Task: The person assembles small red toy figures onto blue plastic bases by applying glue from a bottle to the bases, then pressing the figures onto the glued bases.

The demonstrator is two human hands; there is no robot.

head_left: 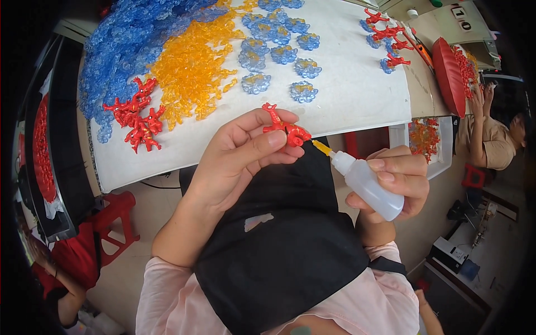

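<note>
Between the thumb and fingers of my left hand (245, 142) is a small red plastic figurine (287, 131), held over the table's front edge. My right hand (399, 178) grips a white squeeze bottle (368, 187) with a narrow yellow tip (322, 147), tilted so the tip points at the figurine's lower end. A small gap seems to lie between tip and figurine. On the white table top (357, 84), several blue translucent bases (304, 91) with yellow pieces on them stand beyond my hands. More red figurines (137, 120) lie in a heap at the left.
Piles of blue pieces (128, 50) and yellow pieces (192, 67) cover the far left. Figurines mounted on bases (388, 42) stand at the far right, near a red tray (448, 78). A white bin (444, 151) sits below right. Co-workers (494, 134) are at both sides; a red stool (114, 220) stands left.
</note>
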